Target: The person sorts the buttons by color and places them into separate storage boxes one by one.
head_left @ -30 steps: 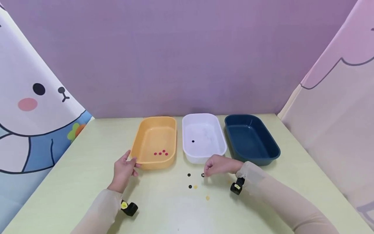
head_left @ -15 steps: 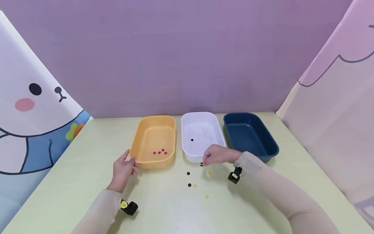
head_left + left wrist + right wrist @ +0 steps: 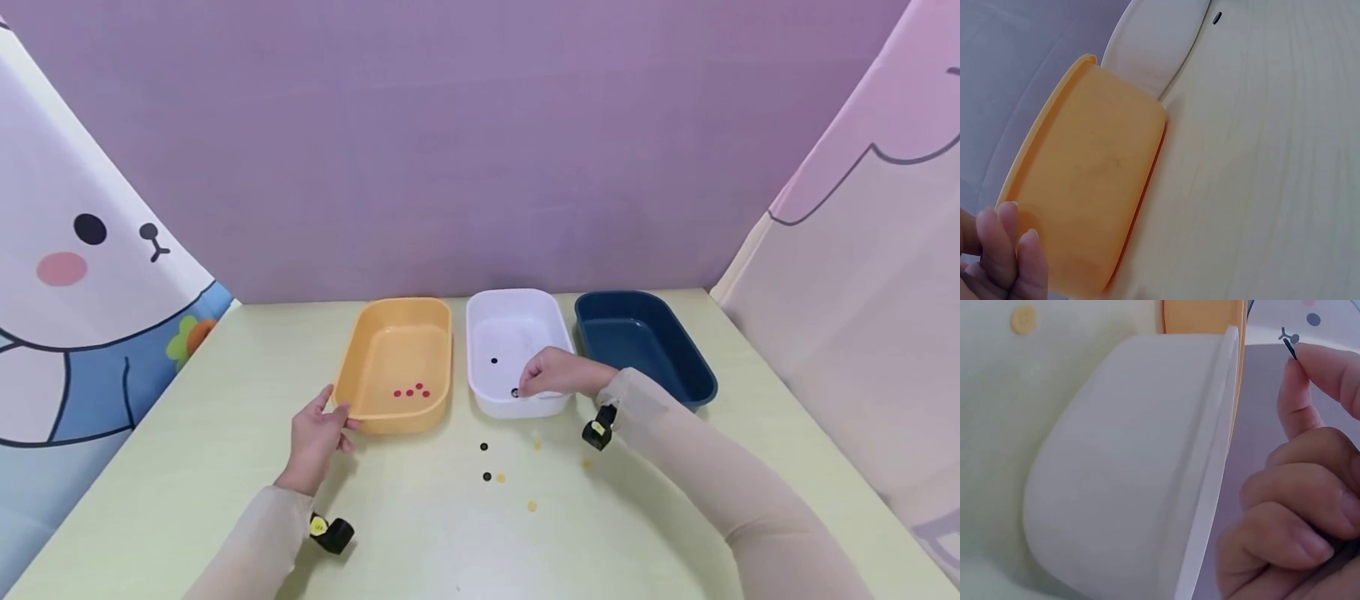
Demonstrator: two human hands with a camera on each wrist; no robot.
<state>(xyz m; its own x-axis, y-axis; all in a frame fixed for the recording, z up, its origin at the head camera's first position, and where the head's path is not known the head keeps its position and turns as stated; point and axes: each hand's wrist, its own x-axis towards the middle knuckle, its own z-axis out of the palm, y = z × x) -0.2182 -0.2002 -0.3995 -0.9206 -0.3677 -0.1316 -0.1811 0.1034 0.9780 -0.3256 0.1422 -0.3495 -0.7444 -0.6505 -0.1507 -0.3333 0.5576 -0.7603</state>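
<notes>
My right hand [image 3: 558, 372] pinches a black button [image 3: 1289, 348] between thumb and forefinger, its other fingers folded. It hovers over the near rim of the white tray [image 3: 480, 404]. Inside that tray lies another black button [image 3: 494, 361]. At the near left corner of the orange tray [image 3: 401, 425], my left hand [image 3: 312, 437] grips the rim; in the left wrist view its curled fingers [image 3: 997, 250] are against the outer wall. Several red buttons [image 3: 410, 392] lie in the orange tray's near end.
A dark blue tray [image 3: 678, 408] stands right of the white one, partly behind the right forearm. On the table in front lie two black buttons [image 3: 487, 477] and several yellow buttons [image 3: 532, 506]. A purple cloth wall [image 3: 480, 167] rises behind the trays.
My right hand has lifted the black button from the table and carried it forward over the white tray's near rim. The left hand has stayed at the orange tray.
</notes>
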